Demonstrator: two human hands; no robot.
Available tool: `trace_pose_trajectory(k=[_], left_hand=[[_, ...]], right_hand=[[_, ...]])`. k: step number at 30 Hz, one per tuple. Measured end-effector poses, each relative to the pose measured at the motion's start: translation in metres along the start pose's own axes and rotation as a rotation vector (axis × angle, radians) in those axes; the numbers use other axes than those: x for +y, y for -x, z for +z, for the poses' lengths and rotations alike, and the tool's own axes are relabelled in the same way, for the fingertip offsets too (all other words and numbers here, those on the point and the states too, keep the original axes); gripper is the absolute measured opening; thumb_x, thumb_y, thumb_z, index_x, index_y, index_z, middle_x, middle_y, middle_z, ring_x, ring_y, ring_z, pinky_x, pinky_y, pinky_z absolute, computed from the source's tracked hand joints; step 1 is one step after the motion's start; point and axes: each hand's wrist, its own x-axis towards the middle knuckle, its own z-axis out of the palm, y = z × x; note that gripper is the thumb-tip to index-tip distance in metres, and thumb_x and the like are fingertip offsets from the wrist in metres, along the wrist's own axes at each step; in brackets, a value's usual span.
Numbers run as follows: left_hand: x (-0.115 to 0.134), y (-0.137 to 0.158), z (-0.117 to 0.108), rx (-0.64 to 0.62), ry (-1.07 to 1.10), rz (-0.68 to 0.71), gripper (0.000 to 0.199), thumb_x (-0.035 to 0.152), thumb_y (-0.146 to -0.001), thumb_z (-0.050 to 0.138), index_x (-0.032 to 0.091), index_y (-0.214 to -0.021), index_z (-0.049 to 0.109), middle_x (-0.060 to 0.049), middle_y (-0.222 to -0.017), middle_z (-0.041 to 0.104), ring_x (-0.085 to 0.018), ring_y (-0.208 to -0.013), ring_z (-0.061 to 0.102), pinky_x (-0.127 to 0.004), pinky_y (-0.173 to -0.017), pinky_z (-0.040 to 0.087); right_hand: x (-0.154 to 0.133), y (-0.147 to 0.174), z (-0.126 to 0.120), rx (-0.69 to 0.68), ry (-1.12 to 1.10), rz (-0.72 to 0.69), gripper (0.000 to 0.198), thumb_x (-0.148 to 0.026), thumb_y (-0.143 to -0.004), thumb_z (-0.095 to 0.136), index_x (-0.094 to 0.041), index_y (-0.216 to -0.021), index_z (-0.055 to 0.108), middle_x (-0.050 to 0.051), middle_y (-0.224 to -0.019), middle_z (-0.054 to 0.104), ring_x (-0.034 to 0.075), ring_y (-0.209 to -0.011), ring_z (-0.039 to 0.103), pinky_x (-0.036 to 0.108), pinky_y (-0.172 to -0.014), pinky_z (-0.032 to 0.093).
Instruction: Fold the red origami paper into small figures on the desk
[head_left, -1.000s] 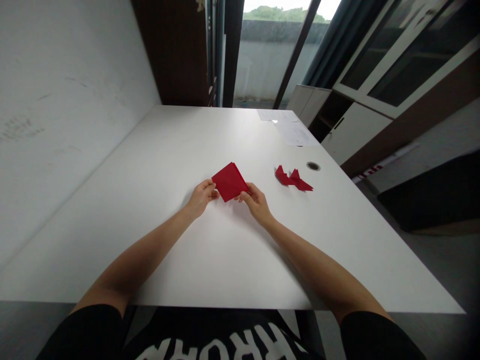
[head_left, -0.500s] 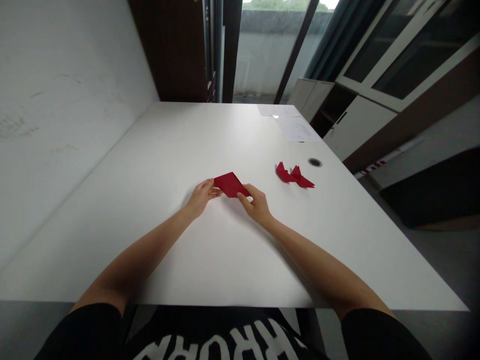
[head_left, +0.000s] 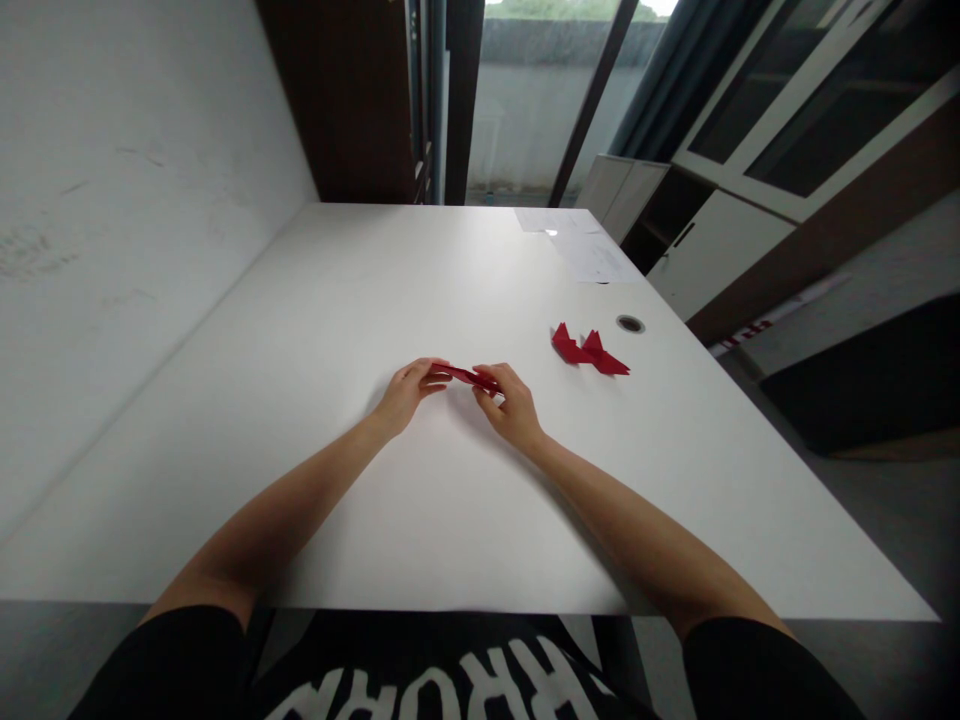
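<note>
Between my two hands is a piece of folded red paper (head_left: 465, 376), seen nearly edge-on as a thin strip just above the table. My left hand (head_left: 405, 395) pinches its left end between thumb and fingers. At its right end, my right hand (head_left: 513, 402) grips the paper, fingers over the top and thumb below. Two red folded-paper figures (head_left: 590, 352) with pointed tips lie on the table to the right of my right hand, touching or very close to each other.
The white table (head_left: 360, 300) runs up to a white wall (head_left: 135, 200) on the left. A round cable hole (head_left: 630, 324) sits near the right edge. Paper sheets (head_left: 589, 255) lie at the far right corner. White cabinets (head_left: 720, 250) stand beyond the right side.
The red paper has tipped from showing its broad diamond-shaped face to nearly edge-on. Both hands keep hold of its ends in almost the same place, with the right fingers now over the top.
</note>
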Motion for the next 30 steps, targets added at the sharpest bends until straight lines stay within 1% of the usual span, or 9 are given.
trace_pose_trajectory(k=[7,11,14,16,18,20,23,26,30], left_hand=[[-0.001,0.001,0.000,-0.014,-0.049,0.011,0.037,0.050,-0.090,0.064,0.016,-0.102,0.074,-0.011,-0.115,0.072,-0.022,-0.105,0.069,-0.035,-0.092,0.053],[-0.006,-0.002,-0.004,0.029,-0.095,-0.002,0.041,0.054,-0.088,0.066,0.016,-0.103,0.070,-0.010,-0.103,0.074,-0.019,-0.090,0.070,-0.034,-0.085,0.053],[-0.009,-0.003,-0.007,0.085,-0.129,-0.004,0.038,0.053,-0.086,0.069,0.016,-0.093,0.066,-0.004,-0.083,0.070,-0.014,-0.072,0.065,-0.030,-0.077,0.051],[-0.009,-0.003,-0.007,0.085,-0.151,0.011,0.033,0.048,-0.084,0.071,0.017,-0.088,0.064,-0.002,-0.080,0.068,-0.012,-0.068,0.061,-0.028,-0.074,0.050],[-0.008,-0.003,-0.005,0.055,-0.174,0.019,0.029,0.043,-0.082,0.073,0.016,-0.089,0.065,-0.001,-0.083,0.067,-0.010,-0.067,0.059,-0.026,-0.073,0.049],[-0.007,-0.002,-0.003,0.012,-0.183,0.015,0.029,0.041,-0.082,0.074,0.016,-0.096,0.066,-0.002,-0.087,0.068,-0.010,-0.068,0.060,-0.026,-0.073,0.049],[-0.006,0.000,0.000,-0.033,-0.163,0.031,0.044,0.042,-0.082,0.075,0.018,-0.117,0.064,-0.004,-0.094,0.070,-0.012,-0.072,0.064,-0.029,-0.075,0.051],[-0.005,0.000,-0.001,-0.012,-0.152,0.062,0.059,0.044,-0.083,0.075,0.020,-0.134,0.056,-0.002,-0.088,0.069,-0.014,-0.070,0.065,-0.030,-0.073,0.053],[-0.004,-0.001,-0.005,0.005,-0.148,0.070,0.063,0.045,-0.084,0.075,0.021,-0.138,0.055,0.000,-0.079,0.067,-0.012,-0.064,0.063,-0.029,-0.069,0.052]], right_hand=[[0.000,0.001,0.000,0.008,0.023,-0.001,0.034,-0.023,-0.092,0.058,-0.027,-0.126,0.060,0.008,-0.109,0.063,0.020,-0.087,0.064,0.032,-0.071,0.055],[0.001,0.000,0.000,0.004,-0.020,0.074,0.030,-0.028,-0.093,0.058,-0.024,-0.122,0.062,0.006,-0.101,0.068,0.019,-0.082,0.063,0.031,-0.066,0.052],[0.006,-0.002,0.000,0.001,-0.168,0.222,0.021,-0.038,-0.094,0.059,-0.021,-0.104,0.066,0.003,-0.084,0.069,0.017,-0.070,0.060,0.030,-0.061,0.048],[0.011,-0.004,0.002,-0.011,-0.347,0.313,0.024,-0.044,-0.093,0.060,-0.021,-0.092,0.063,0.001,-0.071,0.065,0.016,-0.063,0.058,0.029,-0.059,0.046],[0.014,-0.006,0.004,-0.003,-0.532,0.391,0.026,-0.047,-0.091,0.064,-0.021,-0.088,0.061,-0.001,-0.065,0.063,0.015,-0.058,0.057,0.028,-0.056,0.045],[0.015,-0.007,0.006,0.009,-0.681,0.475,0.028,-0.047,-0.087,0.068,-0.021,-0.090,0.060,-0.002,-0.064,0.063,0.014,-0.057,0.057,0.028,-0.055,0.045],[0.014,-0.007,0.008,-0.006,-0.824,0.584,0.031,-0.049,-0.085,0.070,-0.021,-0.092,0.060,-0.002,-0.066,0.065,0.013,-0.057,0.058,0.026,-0.056,0.046],[0.012,-0.007,0.009,-0.016,-0.870,0.635,0.033,-0.052,-0.084,0.070,-0.021,-0.090,0.061,-0.002,-0.066,0.064,0.012,-0.056,0.057,0.025,-0.056,0.045],[0.012,-0.007,0.009,-0.022,-0.887,0.695,0.037,-0.053,-0.080,0.073,-0.020,-0.091,0.062,-0.003,-0.065,0.063,0.011,-0.053,0.055,0.023,-0.052,0.042]])
